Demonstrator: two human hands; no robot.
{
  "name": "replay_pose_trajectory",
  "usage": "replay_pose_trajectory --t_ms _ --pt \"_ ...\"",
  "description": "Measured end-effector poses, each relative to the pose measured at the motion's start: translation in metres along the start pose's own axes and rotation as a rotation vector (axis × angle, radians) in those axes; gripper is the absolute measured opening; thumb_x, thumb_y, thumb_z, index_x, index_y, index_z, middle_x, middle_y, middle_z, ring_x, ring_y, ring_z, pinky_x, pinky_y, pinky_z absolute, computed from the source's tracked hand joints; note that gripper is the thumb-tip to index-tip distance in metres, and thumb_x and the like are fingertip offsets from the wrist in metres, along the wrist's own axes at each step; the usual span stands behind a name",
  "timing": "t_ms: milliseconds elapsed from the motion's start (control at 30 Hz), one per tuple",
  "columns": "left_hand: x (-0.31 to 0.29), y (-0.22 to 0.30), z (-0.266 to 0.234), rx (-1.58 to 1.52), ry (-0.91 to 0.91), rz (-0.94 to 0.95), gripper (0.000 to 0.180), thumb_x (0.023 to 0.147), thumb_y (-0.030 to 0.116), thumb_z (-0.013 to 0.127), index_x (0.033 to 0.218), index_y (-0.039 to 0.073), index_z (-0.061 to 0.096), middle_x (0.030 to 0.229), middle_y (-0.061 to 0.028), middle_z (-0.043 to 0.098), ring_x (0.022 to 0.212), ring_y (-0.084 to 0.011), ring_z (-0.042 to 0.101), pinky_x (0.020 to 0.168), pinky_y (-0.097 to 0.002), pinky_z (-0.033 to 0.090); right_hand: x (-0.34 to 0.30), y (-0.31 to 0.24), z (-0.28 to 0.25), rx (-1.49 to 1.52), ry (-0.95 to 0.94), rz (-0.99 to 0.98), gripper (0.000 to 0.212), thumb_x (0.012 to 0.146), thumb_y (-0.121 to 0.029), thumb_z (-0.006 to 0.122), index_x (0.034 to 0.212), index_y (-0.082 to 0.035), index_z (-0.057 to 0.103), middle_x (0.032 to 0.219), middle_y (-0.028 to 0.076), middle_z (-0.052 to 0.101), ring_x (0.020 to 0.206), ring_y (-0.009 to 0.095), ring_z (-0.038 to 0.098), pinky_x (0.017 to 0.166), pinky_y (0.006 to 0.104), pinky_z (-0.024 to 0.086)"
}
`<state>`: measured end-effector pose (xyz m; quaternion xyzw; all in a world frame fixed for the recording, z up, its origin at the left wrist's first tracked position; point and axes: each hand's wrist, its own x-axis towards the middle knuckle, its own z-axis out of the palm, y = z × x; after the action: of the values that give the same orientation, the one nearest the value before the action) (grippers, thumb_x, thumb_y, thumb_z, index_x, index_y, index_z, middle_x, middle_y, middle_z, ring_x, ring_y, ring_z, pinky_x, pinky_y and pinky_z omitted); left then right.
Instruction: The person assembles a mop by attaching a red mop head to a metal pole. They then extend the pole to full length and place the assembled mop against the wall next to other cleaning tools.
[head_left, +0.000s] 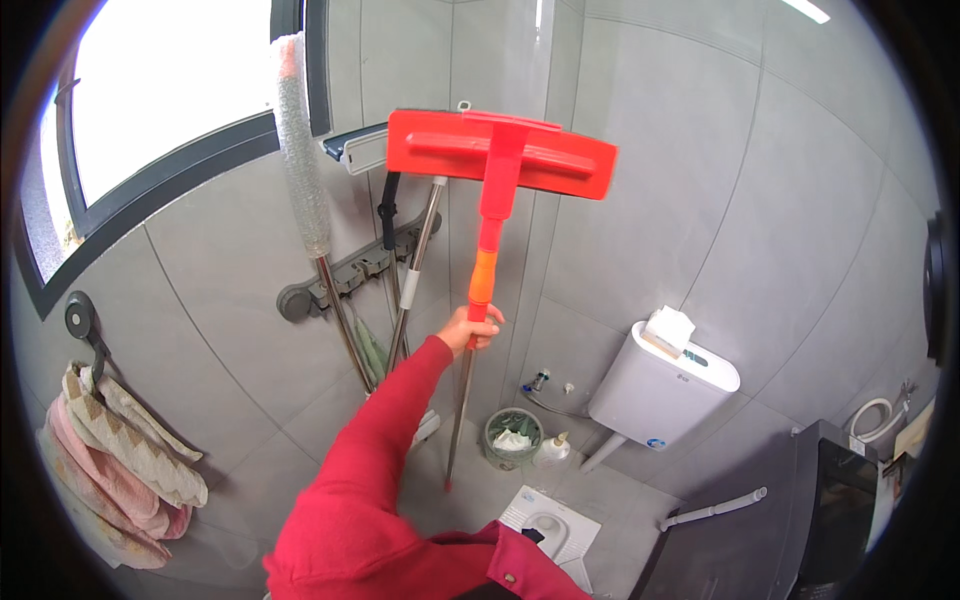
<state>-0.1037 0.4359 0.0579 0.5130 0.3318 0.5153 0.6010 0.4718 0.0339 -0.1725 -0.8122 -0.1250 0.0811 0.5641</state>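
Observation:
My left hand (470, 330) is closed around the handle of a red squeegee (500, 155), held upright with its wide head up. Its shaft has an orange section above my fingers, and a thin metal pole (462, 420) runs down below them toward the floor. Behind the head, against the wall, stand a white-and-grey flat mop head (360, 150), another metal pole (420, 240) and a long pole wrapped in bubble wrap (300, 150). A grey wall rack (350, 275) lies behind these poles. My right hand is out of view.
A white cistern (665, 390) with tissues on top hangs on the right wall. Below are a waste bin (513, 462), a white bottle (552, 452) and a squat toilet (530, 500). Towels (130, 460) hang at left, under a window (180, 80). A dark appliance (740, 540) stands lower right.

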Motion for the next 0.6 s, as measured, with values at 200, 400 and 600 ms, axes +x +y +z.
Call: replay_pose_trajectory --t_ms 200,400,600 --pt "-0.007 0.029 0.055 -0.041 -0.009 0.052 0.017 0.078 0.007 0.062 0.090 0.002 0.053 0.060 -0.0001 0.042 0.048 -0.0083 0.038 0.044 -0.0243 0.030 0.028 0.099 -0.007 -0.206 -0.277 -0.344 0.019 0.082 -0.024 0.065 0.079 -0.005 0.063 0.078 0.005 0.063 0.070 0.020 0.055 0.073 0.0351 0.046" --pt "-0.008 -0.010 0.097 -0.059 -0.055 -0.083 0.012 0.078 0.005 0.062 0.082 0.002 0.051 0.061 0.0000 0.043 0.048 -0.0084 0.039 0.044 -0.0240 0.032 0.026 0.167 -0.039 -0.127 -0.771 0.213 0.026 0.085 -0.032 0.061 0.084 -0.006 0.065 0.078 0.005 0.062 0.071 0.021 0.056 0.074 0.0349 0.046" --pt "-0.015 -0.060 0.138 -0.130 -0.153 -0.157 0.013 0.077 0.004 0.063 0.079 0.003 0.050 0.058 -0.0006 0.044 0.046 -0.0094 0.040 0.043 -0.0245 0.030 -0.020 0.075 -0.046 -0.384 -1.237 0.516 0.019 0.082 -0.025 0.061 0.088 -0.008 0.066 0.066 0.007 0.059 0.060 0.022 0.056 0.057 0.0308 0.047"
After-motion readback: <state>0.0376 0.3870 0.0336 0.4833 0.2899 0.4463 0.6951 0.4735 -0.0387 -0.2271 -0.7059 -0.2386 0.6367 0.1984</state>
